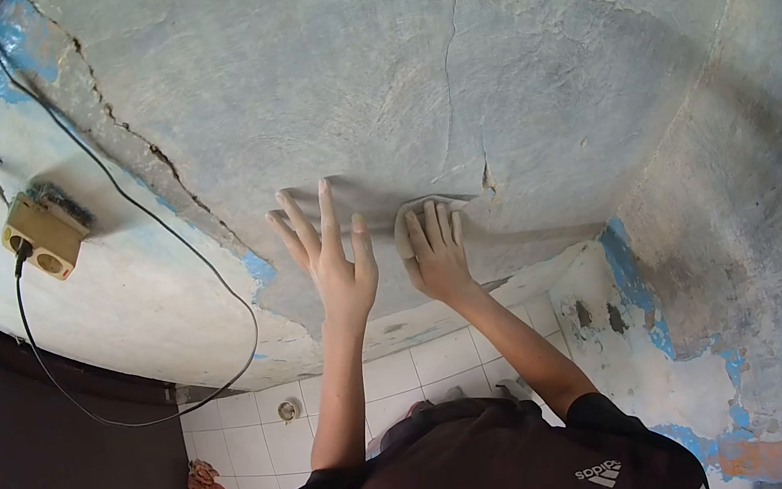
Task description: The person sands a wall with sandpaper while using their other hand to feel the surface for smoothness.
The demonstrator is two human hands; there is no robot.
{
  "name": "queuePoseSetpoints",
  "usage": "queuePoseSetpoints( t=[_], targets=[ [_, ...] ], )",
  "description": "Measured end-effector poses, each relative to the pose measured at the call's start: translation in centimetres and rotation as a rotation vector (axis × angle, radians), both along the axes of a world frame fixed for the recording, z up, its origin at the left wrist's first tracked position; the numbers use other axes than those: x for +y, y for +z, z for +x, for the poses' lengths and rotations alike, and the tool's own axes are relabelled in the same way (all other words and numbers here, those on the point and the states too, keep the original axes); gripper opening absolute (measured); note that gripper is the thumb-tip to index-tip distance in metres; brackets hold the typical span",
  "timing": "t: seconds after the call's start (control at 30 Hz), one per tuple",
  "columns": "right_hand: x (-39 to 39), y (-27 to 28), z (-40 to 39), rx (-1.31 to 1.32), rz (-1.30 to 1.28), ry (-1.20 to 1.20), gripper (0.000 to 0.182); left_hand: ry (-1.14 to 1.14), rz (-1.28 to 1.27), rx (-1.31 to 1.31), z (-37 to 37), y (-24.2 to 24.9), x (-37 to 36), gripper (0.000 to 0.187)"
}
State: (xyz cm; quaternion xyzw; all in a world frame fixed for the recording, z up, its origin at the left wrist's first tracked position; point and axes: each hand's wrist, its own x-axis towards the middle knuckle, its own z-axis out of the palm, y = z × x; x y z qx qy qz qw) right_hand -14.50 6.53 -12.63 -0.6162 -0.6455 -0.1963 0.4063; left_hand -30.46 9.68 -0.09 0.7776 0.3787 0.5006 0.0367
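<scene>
My left hand (335, 263) is open against the grey plastered wall (287, 88), its fingers spread and pointing up. To its right, my right hand (437, 253) presses a folded sheet that looks like sandpaper (403, 232) flat on the wall. The fingers lie over the sheet, and its pale edge and a pointed corner stick out past the fingertips. Just above and right of that hand is a small chipped hole (487, 175), at the lower end of a thin vertical crack (449, 74).
At left, a socket box (46, 235) holds a plug with a looping black cable (253, 316). A jagged crack (158, 158) borders the plaster. Flaking blue paint (629, 269) marks the right-hand wall. Below are white floor tiles (443, 356), a small round object (287, 410) and a crumpled orange-brown thing (205, 485).
</scene>
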Motion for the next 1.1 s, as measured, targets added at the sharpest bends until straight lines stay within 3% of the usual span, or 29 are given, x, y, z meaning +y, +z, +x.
queuePoseSetpoints(
  t=[0.13,0.27,0.37,0.43,0.57,0.63,0.67,0.87,1.03,1.1],
  targets=[
    [0.5,4.0,0.7,-0.032,0.001,0.001,0.073,-0.029,-0.023,-0.061,0.0,-0.2,0.0,0.054],
    [1.2,17.5,2.4,-0.140,0.158,0.036,0.075,-0.028,-0.022,-0.080,-0.3,0.5,-0.5,0.053],
    [1.4,24.0,2.2,-0.226,0.237,0.056,0.075,-0.004,0.006,-0.052,-0.6,1.9,-0.3,0.051],
    [1.8,22.6,1.3,-0.245,0.236,0.015,0.074,0.040,-0.019,-0.012,-0.9,2.2,-0.8,0.050],
    [1.4,13.9,2.2,-0.384,0.028,0.108,0.075,0.012,0.003,-0.089,-0.5,2.1,-0.8,0.057],
    [0.4,11.9,3.2,-0.340,-0.104,-0.040,0.070,0.001,-0.016,-0.069,-0.4,2.1,-1.1,0.062],
    [0.7,12.1,4.3,-0.281,0.038,-0.030,0.067,0.012,0.003,-0.039,-0.2,2.0,-1.0,0.063],
    [0.4,20.7,7.9,0.031,0.340,-0.260,0.068,0.028,0.072,0.056,2.3,3.4,-0.4,0.070],
    [0.6,12.2,3.1,0.040,0.261,-0.175,0.070,0.062,0.102,0.075,4.2,4.2,0.1,0.068],
    [-0.4,11.3,3.9,0.038,0.058,-0.128,0.073,0.024,0.122,0.093,4.4,4.0,0.0,0.068]
  ],
)
